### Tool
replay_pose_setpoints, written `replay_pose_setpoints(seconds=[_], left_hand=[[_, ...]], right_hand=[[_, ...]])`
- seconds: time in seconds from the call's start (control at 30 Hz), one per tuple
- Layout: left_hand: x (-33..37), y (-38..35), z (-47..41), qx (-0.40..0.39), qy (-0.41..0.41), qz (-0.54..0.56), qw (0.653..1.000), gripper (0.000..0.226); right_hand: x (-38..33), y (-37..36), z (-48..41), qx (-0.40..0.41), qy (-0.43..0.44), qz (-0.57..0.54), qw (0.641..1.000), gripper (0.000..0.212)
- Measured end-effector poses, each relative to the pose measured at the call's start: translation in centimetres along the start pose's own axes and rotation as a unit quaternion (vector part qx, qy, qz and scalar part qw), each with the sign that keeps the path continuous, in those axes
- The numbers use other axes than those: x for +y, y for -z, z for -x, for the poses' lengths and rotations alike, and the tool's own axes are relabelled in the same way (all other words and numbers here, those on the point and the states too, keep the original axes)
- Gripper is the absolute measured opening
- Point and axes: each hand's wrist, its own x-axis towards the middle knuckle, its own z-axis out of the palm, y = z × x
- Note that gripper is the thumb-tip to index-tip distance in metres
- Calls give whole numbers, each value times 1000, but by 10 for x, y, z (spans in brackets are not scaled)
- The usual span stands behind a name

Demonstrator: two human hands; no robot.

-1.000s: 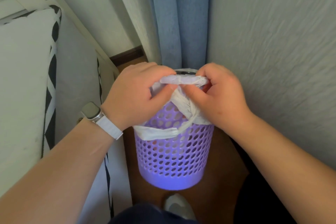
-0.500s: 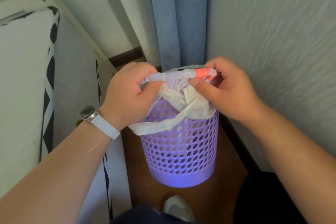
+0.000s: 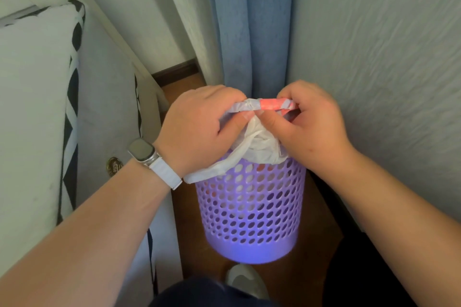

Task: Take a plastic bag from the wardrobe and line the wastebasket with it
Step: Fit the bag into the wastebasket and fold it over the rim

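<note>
Where both hands' fingers earlier stretched the bag (image 3: 254, 142) apart, now bunched together, gripping it.

Both my forearms reach forward and angle inward, so my hands meet knuckle to knuckle. My left hand (image 3: 197, 127) is curled into a closed pinch, thumb pressed beneath its fingers. My right hand (image 3: 311, 124) mirrors it, thumb tip just beside my left thumb, fingers folded over.
</note>
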Motion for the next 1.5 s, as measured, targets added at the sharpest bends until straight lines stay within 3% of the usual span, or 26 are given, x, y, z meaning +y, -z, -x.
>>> replay_pose_setpoints(seconds=[0.2,0.43,0.6,0.73,0.87,1.0,1.17,1.4,1.5], left_hand=[[-4,1,2,34,59,18,998,31],[-4,-3,4,86,89,60,990,33],[-5,0,3,27,91,142,985,15],[1,12,-2,-19,81,234,969,25],[6,10,-2,-48,33,138,989,37],[4,5,0,-46,44,57,996,32],[3,1,1,-38,48,1,998,46],[-4,0,2,-6,62,87,994,47],[-7,0,2,27,66,105,992,42]], right_hand=[[3,10,-8,-24,75,16,997,29],[12,18,-14,-2,64,-9,998,30],[8,17,-11,20,62,9,998,29],[6,14,-8,18,70,37,997,31],[5,11,-5,-4,75,43,996,29],[4,8,-3,-22,79,41,996,26],[3,8,-4,-40,72,-9,997,23],[14,23,-15,-63,94,-32,993,29],[16,29,-16,-61,39,-61,996,27]])
